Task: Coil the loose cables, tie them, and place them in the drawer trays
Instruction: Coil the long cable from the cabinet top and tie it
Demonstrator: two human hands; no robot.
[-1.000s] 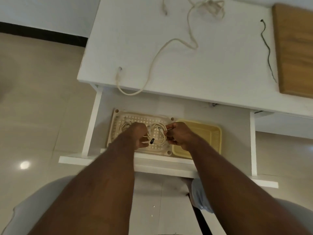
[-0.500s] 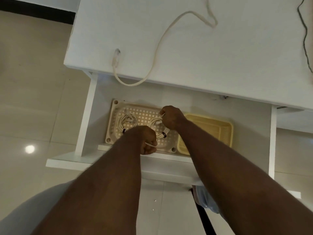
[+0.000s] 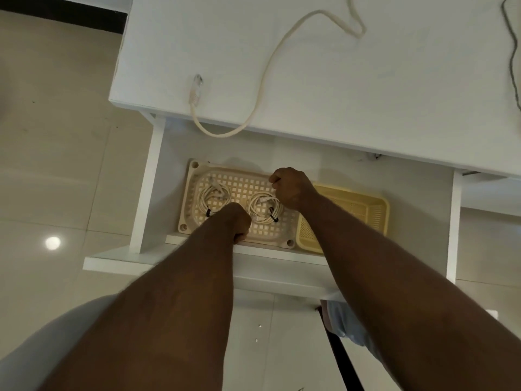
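An open drawer holds a beige perforated tray (image 3: 239, 176). Two white coiled cables lie in the tray, each bound with a black tie: a left coil (image 3: 214, 197) and a right coil (image 3: 263, 210). My right hand (image 3: 293, 190) is curled at the right coil's far right edge and pinches its cable there. My left hand (image 3: 234, 221) is a fist at the tray's front, between the two coils, with no cable showing in it. A loose white network cable (image 3: 262, 80) lies uncoiled on the desk top above, one loop hanging over the front edge.
A yellow tray (image 3: 352, 210) with nothing in it stands right of the beige one in the drawer. A thin black cable (image 3: 511, 52) lies at the desk's right edge. The drawer's white front panel (image 3: 169, 261) is just below my hands.
The view has moved closer to the drawer. The right coil went from between both hands down onto the tray. My left hand pulled back toward the tray's front; my right hand moved to the coil's far side.
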